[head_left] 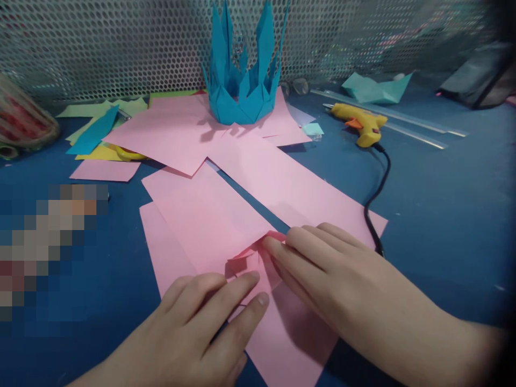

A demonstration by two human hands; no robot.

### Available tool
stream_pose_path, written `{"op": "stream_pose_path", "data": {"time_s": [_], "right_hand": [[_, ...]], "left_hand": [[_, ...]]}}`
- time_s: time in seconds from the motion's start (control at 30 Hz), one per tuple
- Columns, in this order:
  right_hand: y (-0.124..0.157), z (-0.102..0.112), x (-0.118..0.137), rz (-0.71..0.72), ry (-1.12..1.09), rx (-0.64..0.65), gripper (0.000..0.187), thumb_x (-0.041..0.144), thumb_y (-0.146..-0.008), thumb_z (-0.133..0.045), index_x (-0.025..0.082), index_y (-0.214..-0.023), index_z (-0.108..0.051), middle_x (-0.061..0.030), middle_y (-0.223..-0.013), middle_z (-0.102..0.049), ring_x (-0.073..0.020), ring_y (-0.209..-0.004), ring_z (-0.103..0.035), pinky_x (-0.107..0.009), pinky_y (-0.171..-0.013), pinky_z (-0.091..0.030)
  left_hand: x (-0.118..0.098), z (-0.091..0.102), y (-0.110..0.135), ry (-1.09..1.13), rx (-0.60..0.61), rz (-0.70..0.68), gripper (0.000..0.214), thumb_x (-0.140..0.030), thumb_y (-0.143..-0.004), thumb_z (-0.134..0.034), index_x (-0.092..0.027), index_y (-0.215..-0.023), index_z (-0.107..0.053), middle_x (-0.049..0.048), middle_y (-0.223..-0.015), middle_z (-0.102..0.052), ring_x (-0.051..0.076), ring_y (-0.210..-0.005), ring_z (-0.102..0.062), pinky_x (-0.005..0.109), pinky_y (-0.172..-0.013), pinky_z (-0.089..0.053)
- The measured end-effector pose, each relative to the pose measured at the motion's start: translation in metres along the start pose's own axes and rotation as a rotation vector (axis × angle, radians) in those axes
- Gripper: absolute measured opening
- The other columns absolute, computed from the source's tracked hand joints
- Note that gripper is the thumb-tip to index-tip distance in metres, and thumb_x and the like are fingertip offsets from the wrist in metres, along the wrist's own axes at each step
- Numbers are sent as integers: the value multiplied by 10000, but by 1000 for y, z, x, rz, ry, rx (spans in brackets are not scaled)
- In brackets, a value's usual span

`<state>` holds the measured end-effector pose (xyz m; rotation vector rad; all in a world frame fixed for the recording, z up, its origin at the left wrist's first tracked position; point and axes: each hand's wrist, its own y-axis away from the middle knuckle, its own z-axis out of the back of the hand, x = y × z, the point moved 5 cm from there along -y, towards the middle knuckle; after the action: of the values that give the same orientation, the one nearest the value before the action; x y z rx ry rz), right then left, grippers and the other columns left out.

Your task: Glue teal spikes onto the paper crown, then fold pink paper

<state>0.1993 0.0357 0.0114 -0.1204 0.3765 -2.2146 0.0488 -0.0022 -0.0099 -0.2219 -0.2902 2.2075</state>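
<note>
Pink folded paper point(244, 266) lies in front of me, with small creased flaps standing up from the sheets under it. My left hand point(209, 317) rests at its near left side, two fingers stretched out and apart, tips touching the paper. On the far right side of the folds, my right hand point(322, 269) has its fingers close together, pinching the raised pink edge. Its thumb is hidden. Beneath both hands spread several flat pink sheets point(181, 207), one running toward me between my wrists.
A blue folded-paper crown point(242, 102) stands at the back by a perforated metal panel point(121, 48). To the right lie a yellow glue gun point(363, 123) with a black cord, clear sticks point(419, 134) and a teal paper piece point(377, 88). Coloured scraps point(92, 131) sit left; a blurred-out patch covers the left side.
</note>
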Motion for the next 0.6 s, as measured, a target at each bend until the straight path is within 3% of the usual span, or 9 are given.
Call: {"op": "stream_pose_path", "data": {"time_s": [0.17,0.33,0.5,0.6], "right_hand": [[-3,3,1,11,-31,-28,365,-30,-863,-377,155,-692,-641,-45,-699,-570,-198,-627,-491,-338,-573,-381],[0,2,-1,11,-43,11,385,-10,-888,-356,161,-719,-656,-50,-721,-583,-191,-661,-500,-332,-607,-395],[3,-5,1,25,33,62,386,-23,-865,-349,150,-776,-683,-79,-802,-629,-215,-718,-520,-352,-634,-410],[2,-5,3,11,-3,23,379,26,-919,-353,116,-841,-714,-97,-815,-640,-223,-728,-539,-347,-604,-413]], "left_hand": [[-1,4,-1,0,-21,-14,373,-155,-1003,-345,-211,-1229,-637,-11,-1286,-671,209,-1026,-563,342,-858,-436],[1,4,1,17,-33,-8,374,-154,-976,-349,-210,-1194,-648,-23,-1311,-657,206,-985,-578,333,-801,-464],[4,4,-1,49,-149,28,364,-127,-871,-421,-217,-1132,-657,-46,-1299,-663,213,-953,-573,341,-753,-466],[3,6,-4,38,-90,17,367,-133,-875,-428,-223,-1154,-649,-53,-1299,-664,209,-970,-578,335,-771,-467]]}}
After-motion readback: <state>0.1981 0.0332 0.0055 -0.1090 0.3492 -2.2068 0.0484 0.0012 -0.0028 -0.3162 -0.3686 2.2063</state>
